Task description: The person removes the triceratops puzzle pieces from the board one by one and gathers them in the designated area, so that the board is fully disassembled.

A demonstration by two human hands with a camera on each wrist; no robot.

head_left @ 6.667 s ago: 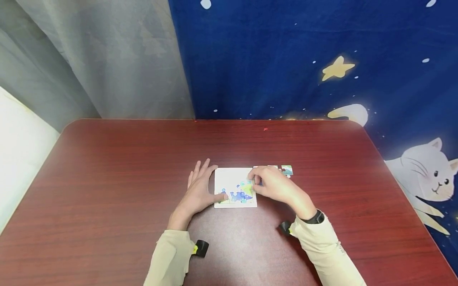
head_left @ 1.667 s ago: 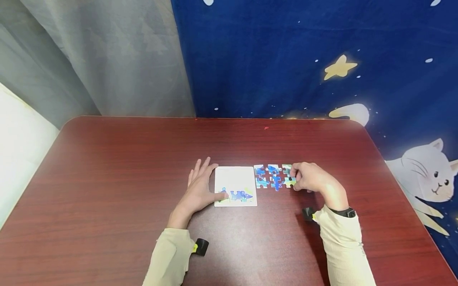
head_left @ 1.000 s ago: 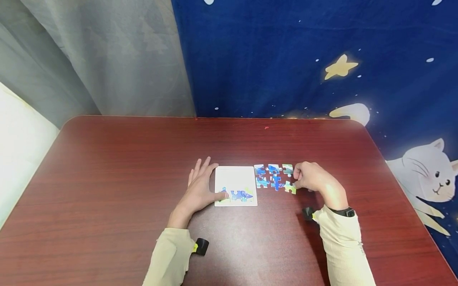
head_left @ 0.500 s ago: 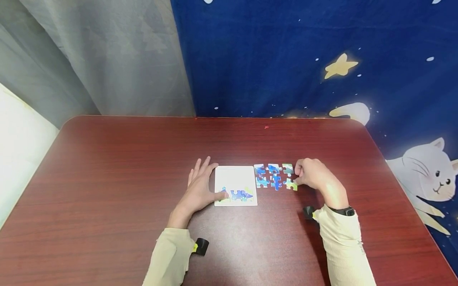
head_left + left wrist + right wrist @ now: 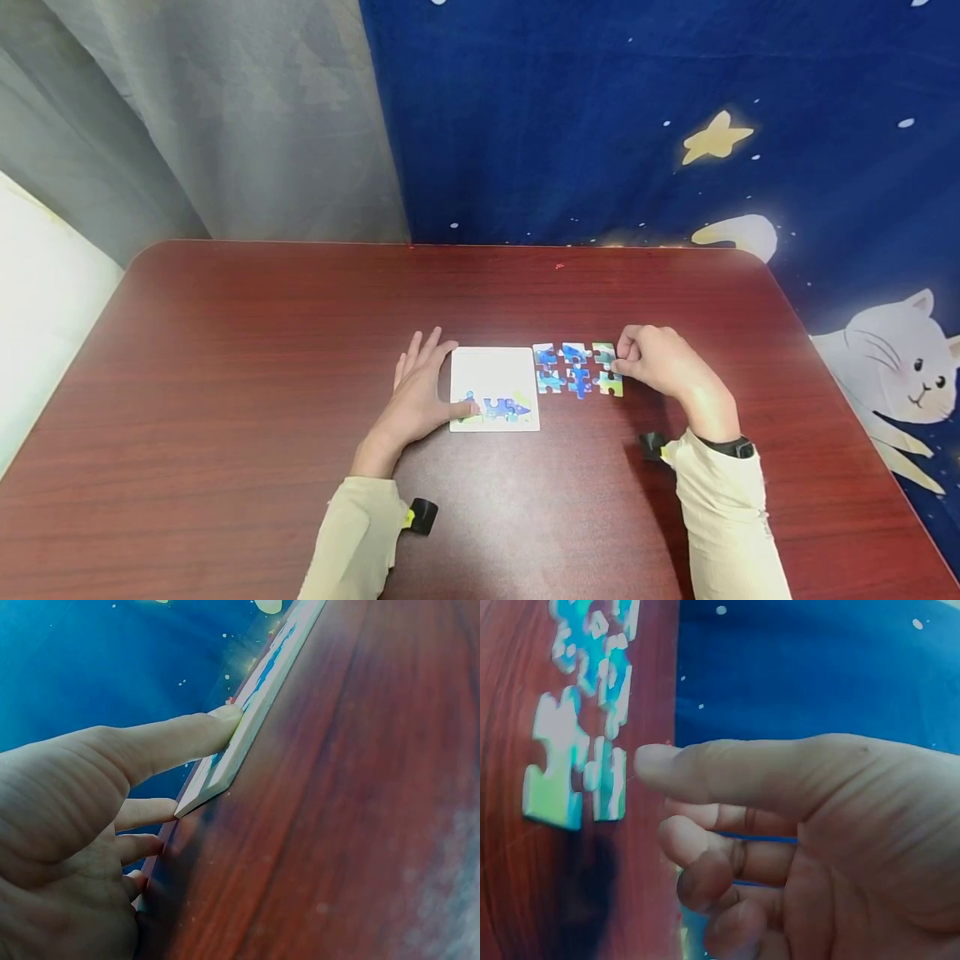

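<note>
A white puzzle board (image 5: 491, 368) lies flat on the table, with blue joined pieces (image 5: 508, 409) along its lower part. My left hand (image 5: 412, 400) rests at the board's left side. Its straight thumb (image 5: 187, 741) presses on the board's face, while the index finger touches the edge at the corner. Several loose jigsaw pieces (image 5: 550, 382) sit in two rows right of the board. By their right end hovers my right hand (image 5: 663, 360), thumb out and other fingers loosely curled, holding nothing visible. Nearest to it are a yellow-green piece (image 5: 551, 787) and a green-edged piece (image 5: 609, 784).
The dark red wooden table (image 5: 300, 317) stretches around the board and pieces. A small red mark (image 5: 559, 267) is near its far edge. Behind hang a grey curtain (image 5: 285, 125) and a blue one (image 5: 525, 125) with stars and a cat.
The yellow-green piece has gone from the board to the loose group's lower right, where it was turned and straightened. My right hand has since lifted slightly off it. My left hand has stayed put.
</note>
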